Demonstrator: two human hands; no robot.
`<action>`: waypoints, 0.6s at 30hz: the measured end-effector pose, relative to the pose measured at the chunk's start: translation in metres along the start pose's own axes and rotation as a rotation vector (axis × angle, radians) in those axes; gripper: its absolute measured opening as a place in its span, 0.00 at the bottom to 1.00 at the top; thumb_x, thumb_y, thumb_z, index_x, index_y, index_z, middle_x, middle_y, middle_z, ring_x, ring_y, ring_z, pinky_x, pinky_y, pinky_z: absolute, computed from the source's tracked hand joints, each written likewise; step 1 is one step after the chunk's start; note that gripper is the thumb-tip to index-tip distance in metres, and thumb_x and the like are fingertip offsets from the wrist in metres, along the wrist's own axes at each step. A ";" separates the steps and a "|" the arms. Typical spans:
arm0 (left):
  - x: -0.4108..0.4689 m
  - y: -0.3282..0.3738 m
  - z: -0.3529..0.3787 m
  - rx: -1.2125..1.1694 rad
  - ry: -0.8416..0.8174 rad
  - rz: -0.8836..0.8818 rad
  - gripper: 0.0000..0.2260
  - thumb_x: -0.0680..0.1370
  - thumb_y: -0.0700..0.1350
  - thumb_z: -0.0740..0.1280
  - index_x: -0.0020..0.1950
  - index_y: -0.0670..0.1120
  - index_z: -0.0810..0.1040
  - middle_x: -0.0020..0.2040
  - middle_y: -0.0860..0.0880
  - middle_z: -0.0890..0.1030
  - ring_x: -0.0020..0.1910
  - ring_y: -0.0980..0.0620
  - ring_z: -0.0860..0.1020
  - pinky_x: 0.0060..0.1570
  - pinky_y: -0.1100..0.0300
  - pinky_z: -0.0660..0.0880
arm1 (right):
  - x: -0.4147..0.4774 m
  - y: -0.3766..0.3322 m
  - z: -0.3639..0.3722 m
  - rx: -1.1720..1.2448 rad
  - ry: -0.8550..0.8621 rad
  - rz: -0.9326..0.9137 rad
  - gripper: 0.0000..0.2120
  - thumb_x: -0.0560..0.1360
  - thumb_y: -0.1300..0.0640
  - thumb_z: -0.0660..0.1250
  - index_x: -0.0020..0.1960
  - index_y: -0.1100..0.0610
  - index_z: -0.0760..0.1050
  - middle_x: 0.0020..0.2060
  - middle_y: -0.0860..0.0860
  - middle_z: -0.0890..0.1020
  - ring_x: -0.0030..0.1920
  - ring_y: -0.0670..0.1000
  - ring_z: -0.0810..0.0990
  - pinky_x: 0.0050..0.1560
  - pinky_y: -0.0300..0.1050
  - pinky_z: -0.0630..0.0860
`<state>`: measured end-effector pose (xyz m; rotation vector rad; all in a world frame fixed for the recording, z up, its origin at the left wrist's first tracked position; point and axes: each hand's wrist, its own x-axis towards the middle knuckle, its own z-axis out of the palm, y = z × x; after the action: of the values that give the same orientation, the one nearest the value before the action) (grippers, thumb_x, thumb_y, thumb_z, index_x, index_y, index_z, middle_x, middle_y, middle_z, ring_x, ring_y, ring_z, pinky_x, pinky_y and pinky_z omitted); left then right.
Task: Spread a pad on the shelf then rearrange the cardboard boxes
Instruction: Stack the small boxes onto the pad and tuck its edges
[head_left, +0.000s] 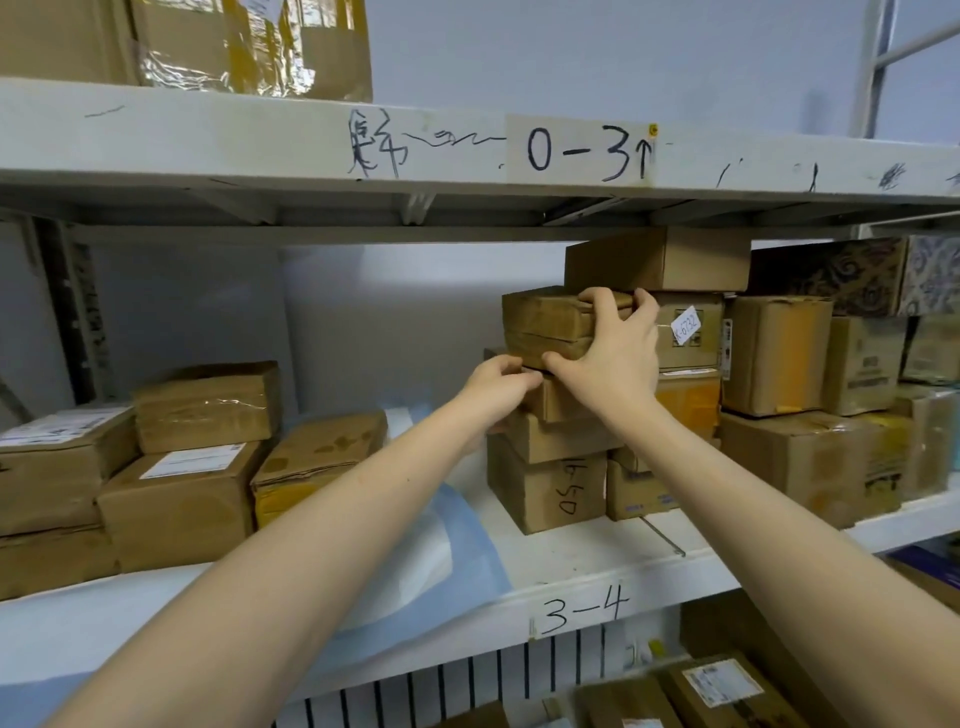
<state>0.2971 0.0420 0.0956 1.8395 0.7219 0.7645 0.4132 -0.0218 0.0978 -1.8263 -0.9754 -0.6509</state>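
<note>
Right hand (610, 358) clamps the top box (545, 325) of a stack toward the right end of the shelf (597, 558); left hand (496, 387) pinches the lower box (566, 402). With the pad (467, 566) laid, rearranging appears under way; next likely a steady lift.

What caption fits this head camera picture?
Right hand grips the taped box; left hand grips the box beneath.
</note>
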 end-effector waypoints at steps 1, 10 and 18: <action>0.000 -0.002 0.000 -0.023 -0.008 -0.014 0.21 0.79 0.49 0.63 0.71 0.50 0.67 0.64 0.49 0.75 0.63 0.49 0.73 0.62 0.49 0.72 | 0.000 0.001 0.000 0.031 0.008 -0.010 0.33 0.66 0.44 0.74 0.66 0.45 0.64 0.73 0.57 0.56 0.71 0.61 0.60 0.65 0.58 0.69; -0.008 -0.010 -0.051 -0.398 0.294 0.122 0.24 0.80 0.61 0.53 0.71 0.50 0.66 0.66 0.48 0.74 0.60 0.49 0.75 0.65 0.45 0.68 | -0.012 -0.028 -0.002 0.441 -0.021 -0.275 0.36 0.62 0.46 0.78 0.65 0.49 0.66 0.63 0.53 0.66 0.63 0.51 0.66 0.59 0.41 0.69; -0.067 -0.015 -0.155 -0.559 0.308 -0.069 0.25 0.70 0.61 0.70 0.63 0.52 0.73 0.56 0.48 0.77 0.56 0.46 0.77 0.54 0.48 0.76 | -0.039 -0.099 0.037 0.650 -0.300 -0.443 0.45 0.60 0.45 0.77 0.71 0.50 0.59 0.65 0.51 0.65 0.65 0.50 0.66 0.64 0.49 0.71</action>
<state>0.1338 0.0823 0.1193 1.2019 0.6741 1.0917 0.3097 0.0229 0.0996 -1.1502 -1.5991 -0.2578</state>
